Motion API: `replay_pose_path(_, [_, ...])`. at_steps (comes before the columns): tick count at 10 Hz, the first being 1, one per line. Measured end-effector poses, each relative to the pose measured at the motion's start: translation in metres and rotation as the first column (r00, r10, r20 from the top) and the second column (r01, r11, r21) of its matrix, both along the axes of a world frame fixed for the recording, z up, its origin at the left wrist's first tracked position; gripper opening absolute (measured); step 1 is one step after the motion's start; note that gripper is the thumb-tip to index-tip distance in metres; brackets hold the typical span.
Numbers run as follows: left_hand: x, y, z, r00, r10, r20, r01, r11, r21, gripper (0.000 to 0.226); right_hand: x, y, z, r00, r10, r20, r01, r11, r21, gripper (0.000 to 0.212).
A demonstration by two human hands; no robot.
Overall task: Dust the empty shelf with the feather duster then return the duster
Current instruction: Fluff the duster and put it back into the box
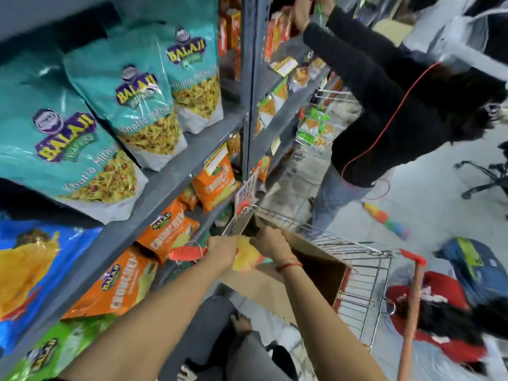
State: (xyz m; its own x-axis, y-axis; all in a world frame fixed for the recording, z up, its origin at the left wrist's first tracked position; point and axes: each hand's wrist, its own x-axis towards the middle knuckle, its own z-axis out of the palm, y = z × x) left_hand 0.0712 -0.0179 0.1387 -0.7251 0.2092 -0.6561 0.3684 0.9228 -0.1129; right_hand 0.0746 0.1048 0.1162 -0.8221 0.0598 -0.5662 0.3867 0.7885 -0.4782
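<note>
The feather duster has a red ribbed handle [187, 254] and a fluffy yellow head [246, 257]. It lies level between my hands, above an open cardboard box [316, 259]. My left hand [222, 250] is closed around it where the handle meets the head. My right hand [270, 242] curls over the far side of the yellow head, at the box's rim. The box sits in a wire shopping cart [362, 276]. To the left, every grey rack shelf [170, 174] in view holds snack bags; no bare shelf shows.
Teal, orange, blue and green snack bags [132, 105] fill the rack. A person in a black top [384, 105] reaches into the shelves ahead on the right. A multicoloured duster [384, 218] lies on the floor. A person in red holds a stick [412, 312] at lower right.
</note>
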Motion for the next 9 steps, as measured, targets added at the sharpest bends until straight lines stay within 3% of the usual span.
replay_pose_path(2, [-0.002, -0.033, -0.031, 0.981, 0.124, 0.147, -0.114, 0.991, -0.073, 0.039, -0.002, -0.011, -0.033, 0.994, 0.020, 0.104, -0.026, 0.998, 0.057, 0.030])
replay_pose_path(4, [-0.006, -0.057, -0.040, 0.972, 0.136, 0.191, -0.139, 0.990, 0.006, 0.035, 0.002, -0.016, -0.040, 0.993, 0.031, 0.112, -0.042, 0.995, 0.096, 0.028])
replay_pose_path(6, [-0.008, -0.046, -0.031, 0.962, 0.209, 0.174, -0.232, 0.965, 0.125, 0.034, 0.009, -0.018, -0.045, 0.995, 0.028, 0.095, -0.038, 0.994, 0.104, 0.030])
replay_pose_path(8, [0.002, -0.050, -0.022, 0.979, 0.194, 0.068, -0.201, 0.973, 0.114, 0.034, 0.015, -0.022, -0.029, 0.995, 0.076, 0.064, -0.084, 0.988, 0.130, 0.029])
replay_pose_path(9, [0.003, -0.051, -0.008, 0.981, 0.196, 0.001, -0.192, 0.963, 0.191, 0.025, 0.013, -0.028, -0.010, 0.992, 0.129, 0.007, -0.129, 0.982, 0.136, 0.025])
